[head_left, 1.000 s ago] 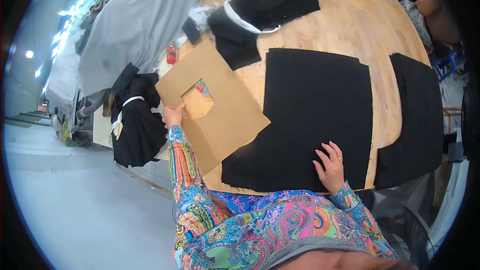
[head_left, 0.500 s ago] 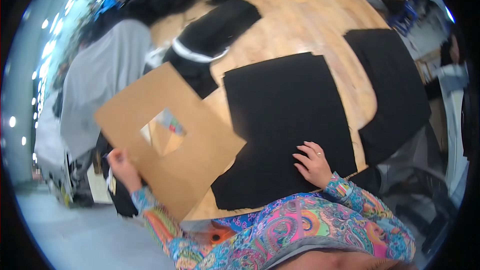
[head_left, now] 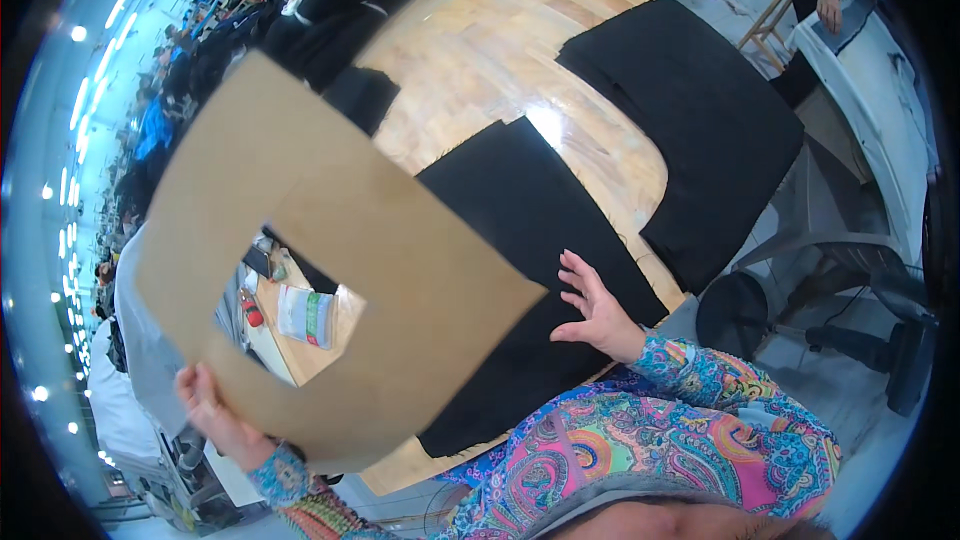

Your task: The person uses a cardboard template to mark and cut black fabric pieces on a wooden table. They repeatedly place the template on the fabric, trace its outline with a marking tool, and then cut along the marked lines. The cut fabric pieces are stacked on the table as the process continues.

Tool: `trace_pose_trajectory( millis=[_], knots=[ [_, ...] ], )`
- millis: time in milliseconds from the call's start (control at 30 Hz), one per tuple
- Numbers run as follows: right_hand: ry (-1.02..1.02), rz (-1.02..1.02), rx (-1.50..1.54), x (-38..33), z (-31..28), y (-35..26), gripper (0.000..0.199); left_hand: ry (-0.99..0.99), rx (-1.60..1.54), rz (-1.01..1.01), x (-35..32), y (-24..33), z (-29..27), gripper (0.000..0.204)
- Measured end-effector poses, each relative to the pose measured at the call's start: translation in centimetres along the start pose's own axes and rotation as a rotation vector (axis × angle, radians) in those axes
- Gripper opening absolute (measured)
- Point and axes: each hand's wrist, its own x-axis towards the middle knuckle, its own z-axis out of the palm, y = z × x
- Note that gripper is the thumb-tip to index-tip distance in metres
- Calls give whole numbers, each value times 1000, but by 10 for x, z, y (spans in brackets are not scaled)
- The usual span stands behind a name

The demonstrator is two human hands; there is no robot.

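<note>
My left hand [head_left: 222, 418] grips a brown cardboard template [head_left: 400, 250] by its lower left edge, thumb and fingers closed on it. The template is held tilted above the table and has a four-sided cut-out in it. Below its right part lies a black fabric panel [head_left: 540, 210], partly covered from view by the card. Over the near right part of this panel is my right hand [head_left: 598, 315], fingers spread and holding nothing. Whether it touches the cloth I cannot tell.
A stack of black fabric pieces [head_left: 700, 80] lies on the right of the wooden table [head_left: 480, 50]. Through the cut-out show a plastic-wrapped pack [head_left: 305, 315] and a small red item [head_left: 251, 308]. A black chair [head_left: 860, 270] stands at right. Another person's hand [head_left: 829, 8] shows at upper right.
The cardboard has come up closer in my left hand and covers more of the black panel. My right hand has shifted from lying on the fabric to spread fingers. The view has swung right.
</note>
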Motion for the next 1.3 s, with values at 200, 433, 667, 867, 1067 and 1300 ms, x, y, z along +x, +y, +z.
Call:
trace_pose_trajectory(
  millis=[200,433,667,867,1067,1300],
  knots=[
    [63,263,413,-36,-42,-10,52,-185,36,-158,-33,-114,85,11],
    [249,285,69,-63,-65,18,40,-292,51,-353,-62,-237,118,17],
    [320,279,-130,-57,-69,24,41,-315,641,-7,-65,-240,141,14],
    [350,314,14,-51,-69,26,43,-705,627,472,-65,-209,245,14],
    [378,355,145,-53,-62,27,42,-918,666,674,-67,-240,355,15],
    [373,362,193,-51,-62,24,42,-952,726,572,-62,-263,382,16]
  ],
)
